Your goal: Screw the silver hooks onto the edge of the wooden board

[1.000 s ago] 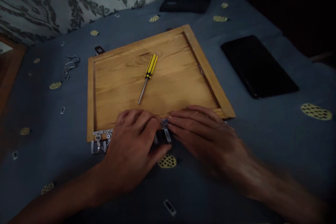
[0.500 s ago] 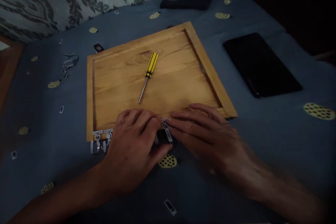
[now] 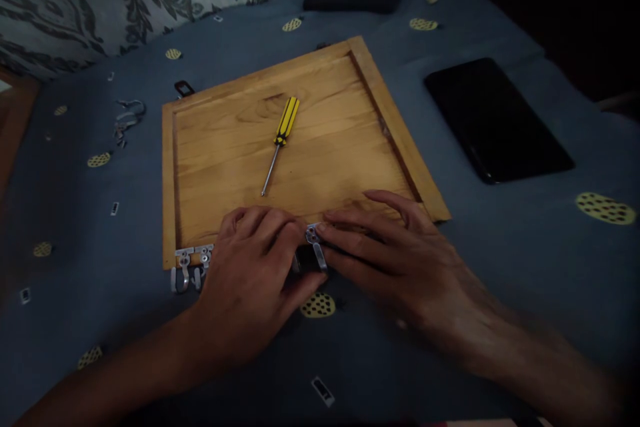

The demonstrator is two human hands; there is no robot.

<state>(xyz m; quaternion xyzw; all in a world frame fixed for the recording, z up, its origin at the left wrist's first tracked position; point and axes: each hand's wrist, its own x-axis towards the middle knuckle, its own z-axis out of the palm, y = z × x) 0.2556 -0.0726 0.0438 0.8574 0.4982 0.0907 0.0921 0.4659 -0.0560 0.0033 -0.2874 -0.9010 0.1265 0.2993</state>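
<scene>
The framed wooden panel lies flat, long axis running left to right. The left hand curls over its near edge, grip hidden; the right hand, fingers extended, touches a metal hook pointing toward the wearer.

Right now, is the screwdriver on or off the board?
On: the screwdriver lies on the wooden board, its tip toward the left hand.

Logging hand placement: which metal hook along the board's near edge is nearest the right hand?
The hook between the left hand and right hand; the two other hooks visible there lie farther off, left of the left hand.
</scene>
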